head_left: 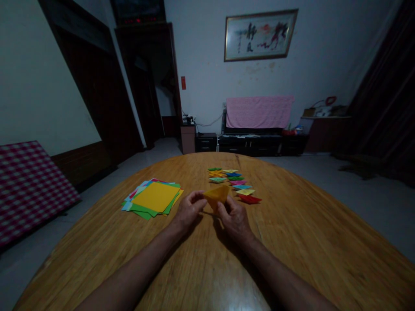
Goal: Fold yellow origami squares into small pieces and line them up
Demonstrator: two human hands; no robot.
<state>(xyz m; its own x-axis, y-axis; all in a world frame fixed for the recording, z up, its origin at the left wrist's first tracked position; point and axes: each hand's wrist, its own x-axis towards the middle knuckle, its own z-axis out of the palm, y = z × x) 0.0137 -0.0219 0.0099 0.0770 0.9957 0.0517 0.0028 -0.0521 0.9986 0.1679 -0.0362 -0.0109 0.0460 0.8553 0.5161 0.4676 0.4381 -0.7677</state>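
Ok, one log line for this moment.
left hand: at left corner of folded yellow paper | right hand: gripping its right side | wooden table: square paper stack, left; boat-shaped paper folds, beyond

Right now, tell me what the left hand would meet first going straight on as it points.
The left hand would likely meet the folded orange-yellow paper first; whether they already touch is unclear.

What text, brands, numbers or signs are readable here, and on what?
Framed picture: dark brush characters, upper one perhaps "静"; the rest too blurred to read.
Red slip on the wall: any marks too small to read.
Red marks at upper left: too blurred to tell if text.
Folded paper in hand, paper stack: no text visible.
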